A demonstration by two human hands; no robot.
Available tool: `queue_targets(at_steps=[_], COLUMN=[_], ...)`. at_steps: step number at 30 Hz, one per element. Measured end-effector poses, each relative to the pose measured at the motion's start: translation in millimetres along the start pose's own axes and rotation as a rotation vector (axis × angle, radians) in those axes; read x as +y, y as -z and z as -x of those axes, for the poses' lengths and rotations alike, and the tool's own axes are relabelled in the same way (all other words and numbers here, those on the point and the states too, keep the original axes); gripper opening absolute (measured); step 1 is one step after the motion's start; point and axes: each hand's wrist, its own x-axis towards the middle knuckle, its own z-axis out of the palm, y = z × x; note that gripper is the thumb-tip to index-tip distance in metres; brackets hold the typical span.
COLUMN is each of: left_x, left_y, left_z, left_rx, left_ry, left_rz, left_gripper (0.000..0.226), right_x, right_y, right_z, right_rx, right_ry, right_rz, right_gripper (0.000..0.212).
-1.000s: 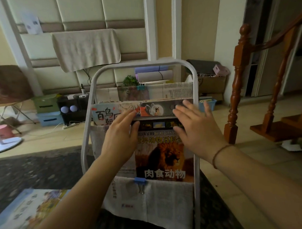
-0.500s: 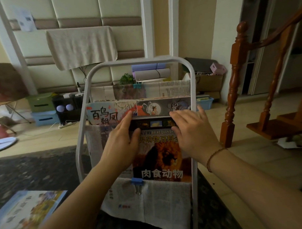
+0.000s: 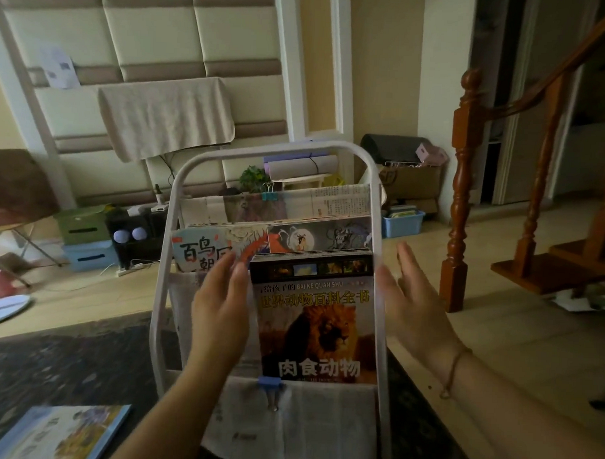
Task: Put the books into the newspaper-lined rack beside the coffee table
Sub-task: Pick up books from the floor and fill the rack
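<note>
- A white tubular metal rack with rounded top corners is seen upright at the centre of the view, its pockets lined with printed newspaper.
- A glossy book with a lion on its cover is seated upright in the front pocket, against the rack's right rail, its lower edge hidden behind the newspaper lining.
- A blue binder clip is fixed to the top edge of that front lining, just below the lion book's lower left corner.
- Behind the lion book, a pale book with large black brush characters and a book with a cartoon figure on a dark cover are stood side by side in the next pocket.
- A further newspaper-lined pocket behind them is closed with a second clip.
- The left hand is held flat with fingers straight and together, alongside the lion book's left edge; whether it is touching cannot be told.
- The right hand is spread and relaxed just outside the rack's right rail, holding nothing; a thin cord bracelet is worn on its wrist.
- A blue-edged illustrated book is left lying flat on the dark patterned surface at the lower left, well apart from the rack.
</note>
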Motion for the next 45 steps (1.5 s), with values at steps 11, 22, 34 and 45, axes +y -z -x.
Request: queue_targets(at_steps=[11, 22, 34, 45], left_x=[47, 34, 11, -57], left_y=[-20, -24, -87, -362], left_z=[-59, -55, 84, 196], left_rx=[-0.200, -0.147, -0.161, -1.504], left_ry=[0.188, 0.153, -0.981, -0.598], left_rz=[-0.148, -0.117, -0.199, -0.688], left_gripper=[0.046, 0.035, 0.021, 0.041], right_x=[-27, -16, 154, 380], right_y=[-17, -16, 125, 229], right_z=[-31, -26, 127, 271], right_rx=[0.024, -0.009, 0.196, 0.109], right_ry=[-0.105, -0.092, -0.593, -0.971], right_rz=[-0.207, -0.247, 0.007, 0.125], right_gripper=[0.035, 0.029, 0.043, 0.034])
